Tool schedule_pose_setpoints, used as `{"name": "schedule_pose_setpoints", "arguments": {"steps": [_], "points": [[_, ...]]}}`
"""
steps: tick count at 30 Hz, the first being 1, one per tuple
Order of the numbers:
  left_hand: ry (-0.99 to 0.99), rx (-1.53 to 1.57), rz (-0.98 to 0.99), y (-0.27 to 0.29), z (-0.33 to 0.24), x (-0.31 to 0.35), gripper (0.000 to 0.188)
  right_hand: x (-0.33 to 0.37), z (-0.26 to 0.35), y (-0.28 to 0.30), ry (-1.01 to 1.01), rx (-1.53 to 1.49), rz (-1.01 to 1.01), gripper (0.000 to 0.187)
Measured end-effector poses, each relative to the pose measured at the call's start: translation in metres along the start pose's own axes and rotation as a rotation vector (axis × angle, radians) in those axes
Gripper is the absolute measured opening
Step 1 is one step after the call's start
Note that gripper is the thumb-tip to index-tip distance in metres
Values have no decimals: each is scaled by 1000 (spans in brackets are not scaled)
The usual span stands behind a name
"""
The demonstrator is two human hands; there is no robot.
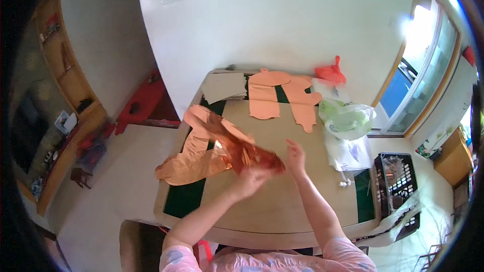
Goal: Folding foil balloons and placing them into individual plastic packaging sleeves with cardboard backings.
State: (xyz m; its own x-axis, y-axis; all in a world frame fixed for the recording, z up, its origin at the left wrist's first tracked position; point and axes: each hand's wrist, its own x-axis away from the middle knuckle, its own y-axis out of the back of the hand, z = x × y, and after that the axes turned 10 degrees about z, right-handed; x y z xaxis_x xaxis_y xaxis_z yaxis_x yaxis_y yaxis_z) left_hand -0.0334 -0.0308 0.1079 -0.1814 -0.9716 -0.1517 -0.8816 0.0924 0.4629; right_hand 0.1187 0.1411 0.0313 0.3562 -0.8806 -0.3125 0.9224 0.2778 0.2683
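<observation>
A crumpled rose-gold foil balloon [242, 152], flat and without air, hangs at an angle over the table. Its lower end is in my left hand [254, 180], which is smeared by motion, with the fingers closed on the foil. Just to the right my right hand [296, 157] is raised above the tabletop, fingers loosely apart and nothing visible in them. Beneath the held foil, another flat shiny foil balloon [190, 163] lies at the table's left side. Two more flat foil balloons, one blocky [264, 102] and one wavy [301, 102], lie at the far side.
The table [242, 226] stands against a white wall. Grey sheets [223, 86] lie at its far left corner. To the right are a pale green plastic bag [347, 120], white packaging [348, 155] and a red bag [331, 73]. A black crate [398, 184] stands beside the right edge.
</observation>
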Motion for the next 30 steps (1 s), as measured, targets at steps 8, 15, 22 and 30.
{"name": "schedule_pose_setpoints", "arguments": {"steps": [8, 15, 22, 30], "points": [[28, -448, 467, -87, 17, 66, 33, 57, 110, 61, 370, 351, 259, 24], [-62, -592, 619, -91, 18, 75, 26, 81, 67, -11, 318, 811, 700, 32], [-143, -511, 427, -89, 42, 89, 26, 86, 45, 45, -46, 385, 283, 31], [-164, -555, 413, -70, 38, 83, 35, 114, 49, 99, -81, 478, -172, 31]]}}
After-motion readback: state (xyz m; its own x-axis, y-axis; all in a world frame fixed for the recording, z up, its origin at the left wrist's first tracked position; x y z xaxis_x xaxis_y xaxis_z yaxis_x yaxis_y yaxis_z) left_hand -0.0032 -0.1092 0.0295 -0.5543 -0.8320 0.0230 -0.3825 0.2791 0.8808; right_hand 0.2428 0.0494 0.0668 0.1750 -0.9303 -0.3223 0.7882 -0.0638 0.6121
